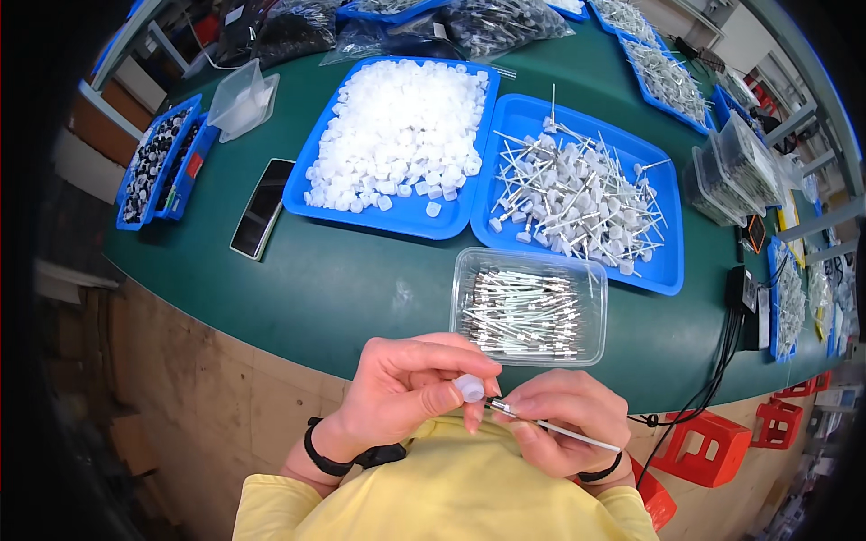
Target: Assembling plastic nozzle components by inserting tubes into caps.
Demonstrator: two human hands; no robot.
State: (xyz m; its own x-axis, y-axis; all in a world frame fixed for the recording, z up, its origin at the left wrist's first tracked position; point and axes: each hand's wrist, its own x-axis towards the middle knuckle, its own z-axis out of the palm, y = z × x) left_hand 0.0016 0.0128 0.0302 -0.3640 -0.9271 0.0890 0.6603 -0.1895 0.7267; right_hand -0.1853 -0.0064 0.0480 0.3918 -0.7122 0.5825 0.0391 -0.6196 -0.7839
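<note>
Between the thumb and fingers of my left hand [401, 383] is a small white plastic cap [468, 388]. My right hand [577, 410] pinches a thin rod [582, 437] with a metal front part and a white stem, its metal tip pointing at the cap. The tip is very close to the cap; whether they touch I cannot tell. Just beyond my hands, a clear plastic box [597, 347] holds many similar rods. Behind it, one blue tray [672, 275] carries rods with white caps on them, and another blue tray [302, 194] is heaped with loose white caps.
A phone [262, 209] lies on the green table [352, 279]. Small blue bins [171, 171] of dark parts and a clear container [242, 101] are at the left. Stacked clear boxes [735, 171] and black cables [722, 352] are at the right, with red stools [704, 448] below.
</note>
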